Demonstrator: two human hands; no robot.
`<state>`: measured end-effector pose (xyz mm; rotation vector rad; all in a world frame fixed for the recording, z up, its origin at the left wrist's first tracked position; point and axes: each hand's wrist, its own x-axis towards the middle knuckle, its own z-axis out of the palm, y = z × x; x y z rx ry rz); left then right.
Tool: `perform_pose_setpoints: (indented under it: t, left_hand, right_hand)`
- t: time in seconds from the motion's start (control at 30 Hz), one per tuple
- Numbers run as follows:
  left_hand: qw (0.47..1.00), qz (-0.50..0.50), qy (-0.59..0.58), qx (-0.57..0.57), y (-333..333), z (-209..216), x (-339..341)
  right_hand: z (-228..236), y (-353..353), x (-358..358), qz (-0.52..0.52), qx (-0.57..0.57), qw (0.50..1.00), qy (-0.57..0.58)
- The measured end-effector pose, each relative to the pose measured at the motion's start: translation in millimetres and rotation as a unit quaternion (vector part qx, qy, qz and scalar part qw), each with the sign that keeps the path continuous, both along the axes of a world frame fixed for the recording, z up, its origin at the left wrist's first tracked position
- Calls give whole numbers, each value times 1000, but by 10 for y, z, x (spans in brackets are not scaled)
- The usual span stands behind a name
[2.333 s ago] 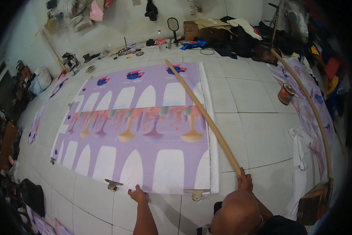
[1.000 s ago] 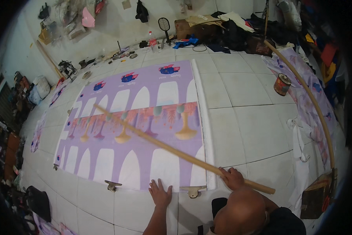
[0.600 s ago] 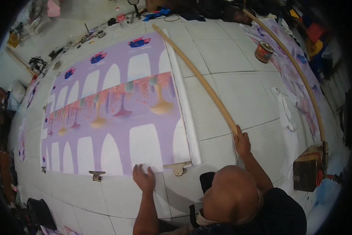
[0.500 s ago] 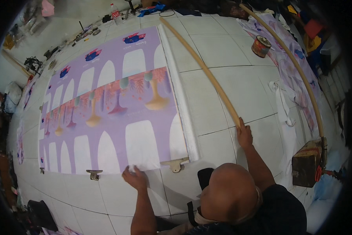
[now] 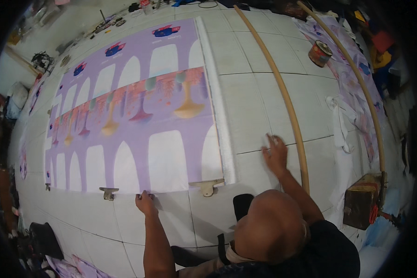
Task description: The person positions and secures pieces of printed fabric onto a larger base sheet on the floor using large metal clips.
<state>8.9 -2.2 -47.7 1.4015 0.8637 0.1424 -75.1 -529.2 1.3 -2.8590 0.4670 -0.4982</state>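
A large purple printed sheet (image 5: 166,109), with pale arch shapes and a coral band, lies flat on the tiled floor. My left hand (image 5: 146,203) is closed at its near edge, between two metal bulldog clips, one clip (image 5: 109,193) to the left and a wider clip (image 5: 207,187) to the right. My right hand (image 5: 275,155) is open, fingers spread, over the tiles right of the sheet. It holds nothing. Just beyond it on the right lies a long wooden pole (image 5: 285,90), its near end partly hidden behind my arm. White padding (image 5: 217,97) runs along the sheet's right side.
Farther right, a second pole (image 5: 352,67) lies over crumpled printed fabric (image 5: 336,53) and reaches a worn box (image 5: 360,204). A tin can (image 5: 320,53) and white cloth (image 5: 340,125) are near it. A black bucket (image 5: 46,241) stands at lower left. Loose tools line the far wall.
My right hand has let go of the wooden pole and moved left, opening. The pole now lies farther right. My left hand has shifted slightly left along the sheet's near edge.
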Motion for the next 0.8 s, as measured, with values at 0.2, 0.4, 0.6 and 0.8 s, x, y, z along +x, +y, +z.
perform_pose_setpoints:
  t: [0.2, 0.4, 0.6, 0.8]
  left_hand:
    - [926, 136, -129, 329, 842, 340, 240]
    - [842, -357, -57, 399, 541, 2631, 730]
    - [777, -551, 99, 286, -82, 3874, -980]
    - [652, -704, 84, 268, -313, 3541, -1050]
  right_hand:
    - [406, 1087, 196, 247, 273, 930, 15]
    - [1655, 715, -57, 158, 586, 794, -4]
    - [2810, 978, -169, 401, 389, 829, -10]
    - [2927, 1397, 98, 598, 174, 782, -33]
